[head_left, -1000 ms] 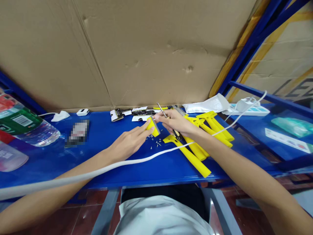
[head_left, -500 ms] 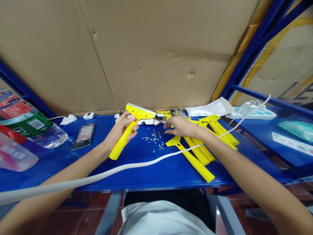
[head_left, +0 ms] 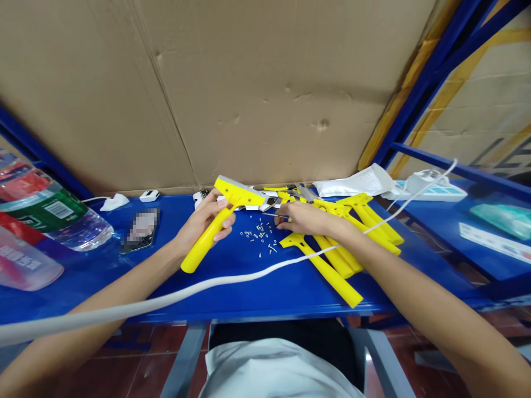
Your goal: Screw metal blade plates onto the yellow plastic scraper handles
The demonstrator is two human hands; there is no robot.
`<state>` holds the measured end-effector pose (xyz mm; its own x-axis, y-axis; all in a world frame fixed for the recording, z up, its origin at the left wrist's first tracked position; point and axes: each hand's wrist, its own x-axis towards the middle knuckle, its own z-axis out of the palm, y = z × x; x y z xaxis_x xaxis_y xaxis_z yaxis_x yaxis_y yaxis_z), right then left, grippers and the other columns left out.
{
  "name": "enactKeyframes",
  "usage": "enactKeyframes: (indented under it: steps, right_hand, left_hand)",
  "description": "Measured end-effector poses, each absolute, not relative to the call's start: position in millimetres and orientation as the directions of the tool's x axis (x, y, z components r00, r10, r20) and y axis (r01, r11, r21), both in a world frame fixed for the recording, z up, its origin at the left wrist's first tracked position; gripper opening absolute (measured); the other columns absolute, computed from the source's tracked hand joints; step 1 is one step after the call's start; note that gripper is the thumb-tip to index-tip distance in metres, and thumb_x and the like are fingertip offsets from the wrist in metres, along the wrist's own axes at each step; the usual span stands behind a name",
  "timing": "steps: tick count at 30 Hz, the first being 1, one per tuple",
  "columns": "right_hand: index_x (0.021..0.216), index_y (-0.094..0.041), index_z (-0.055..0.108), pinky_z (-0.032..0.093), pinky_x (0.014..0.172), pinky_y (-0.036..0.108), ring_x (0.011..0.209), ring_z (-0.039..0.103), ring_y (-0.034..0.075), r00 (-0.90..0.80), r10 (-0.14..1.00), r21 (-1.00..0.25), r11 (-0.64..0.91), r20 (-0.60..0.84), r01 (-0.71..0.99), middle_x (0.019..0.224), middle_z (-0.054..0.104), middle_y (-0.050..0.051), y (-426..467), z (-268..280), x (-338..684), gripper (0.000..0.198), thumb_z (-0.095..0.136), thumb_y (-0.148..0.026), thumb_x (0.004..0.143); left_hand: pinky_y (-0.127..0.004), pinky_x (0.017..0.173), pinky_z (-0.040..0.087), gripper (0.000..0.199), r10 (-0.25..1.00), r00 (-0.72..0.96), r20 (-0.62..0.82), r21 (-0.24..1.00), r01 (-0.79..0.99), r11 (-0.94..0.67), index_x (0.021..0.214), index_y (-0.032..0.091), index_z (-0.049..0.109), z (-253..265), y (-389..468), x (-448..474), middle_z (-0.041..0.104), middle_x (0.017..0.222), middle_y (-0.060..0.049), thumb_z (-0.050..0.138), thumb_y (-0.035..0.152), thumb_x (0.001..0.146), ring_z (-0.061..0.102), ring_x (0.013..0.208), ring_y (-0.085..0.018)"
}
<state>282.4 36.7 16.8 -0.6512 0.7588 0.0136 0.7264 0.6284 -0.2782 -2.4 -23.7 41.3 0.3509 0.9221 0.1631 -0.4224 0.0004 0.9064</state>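
Note:
My left hand point(head_left: 207, 216) is closed around a yellow scraper point(head_left: 207, 237), raised above the table with its handle slanting down to the left. Its wide head has a grey strip along the far edge and two small holes or screws. Right of the head, my right hand point(head_left: 299, 216) is closed, fingers pinched on a thin metal tool point(head_left: 270, 214) pointing left; its exact kind is too small to tell. Several small screws and nuts point(head_left: 260, 234) lie scattered below, on the blue table point(head_left: 232, 293). A loose yellow scraper handle point(head_left: 327, 271) rests under my right wrist.
More yellow handles point(head_left: 373, 218) lie piled at the right, near a white pouch point(head_left: 352, 179) and a power strip point(head_left: 431, 190). A white cable point(head_left: 249, 276) crosses in front. At left are a phone point(head_left: 141, 229) and a large bottle point(head_left: 62, 210). Cardboard point(head_left: 265, 99) stands behind.
My right hand has moved slightly left and closed its fingers more, with the thin tool now below the scraper's head. The scraper in my left hand has tilted slightly.

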Motion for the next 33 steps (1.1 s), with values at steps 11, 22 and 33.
enactKeyframes:
  steps: [11,22,33]
  right_hand:
    - [0.104,-0.02,0.069,0.047,0.079,0.039,0.1,0.072,0.029,-0.584,0.8,-0.271,0.597,0.136,0.755,0.114,0.079,0.014,39,8,280,0.012,0.06,-0.026,0.108]
    - [0.106,-0.024,0.061,0.054,0.087,0.04,0.091,0.068,0.023,-0.08,0.538,-0.402,0.714,0.839,0.573,0.106,0.073,0.009,24,31,277,0.014,0.055,-0.035,0.113]
    - [0.116,-0.025,0.061,0.063,0.074,0.038,0.098,0.072,0.021,-0.208,0.228,-0.102,0.868,0.951,0.486,0.121,0.069,0.012,26,20,273,0.004,0.058,-0.026,0.113]
  left_hand:
    - [-0.017,0.036,0.04,0.034,0.884,0.437,0.164,0.961,-0.274,-0.042,0.112,0.025,0.053,32,-21,-8,0.064,0.067,0.004,0.08,0.039,0.095,0.053,0.041,-0.01]
    - [-0.017,0.036,0.04,0.037,0.891,0.405,0.202,0.962,-0.255,-0.102,0.117,0.025,0.052,31,-24,-6,0.065,0.064,0.005,0.078,0.041,0.096,0.053,0.039,-0.011]
    - [-0.019,0.039,0.043,0.044,0.911,0.357,0.206,0.971,-0.19,-0.145,0.119,0.025,0.045,29,-25,-3,0.071,0.063,0.004,0.079,0.038,0.093,0.059,0.041,-0.014]
